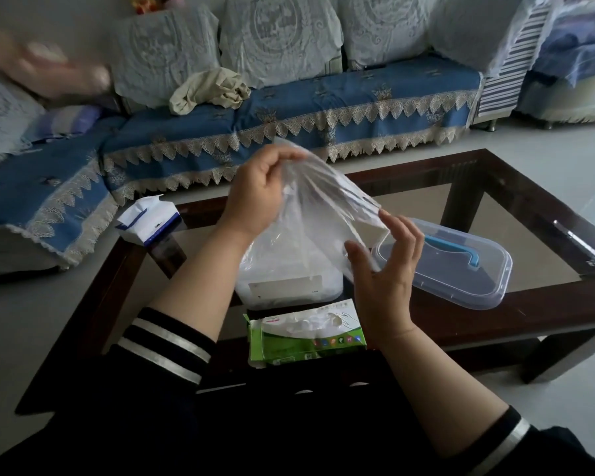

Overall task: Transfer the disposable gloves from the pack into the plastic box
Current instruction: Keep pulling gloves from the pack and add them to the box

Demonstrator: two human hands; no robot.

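Observation:
I hold a clear disposable glove stretched between both hands above the table. My left hand pinches its upper end with curled fingers. My right hand pinches the lower end between thumb and fingers, the other fingers spread. Directly below stands the translucent plastic box, filled with whitish gloves. The green glove pack lies torn open at the table's near edge, white gloves showing through its opening.
The box's clear lid with a blue handle lies to the right on the glass coffee table. A white and blue tissue pack sits at the table's left corner. A blue sofa runs behind; a blurred arm of another person is at upper left.

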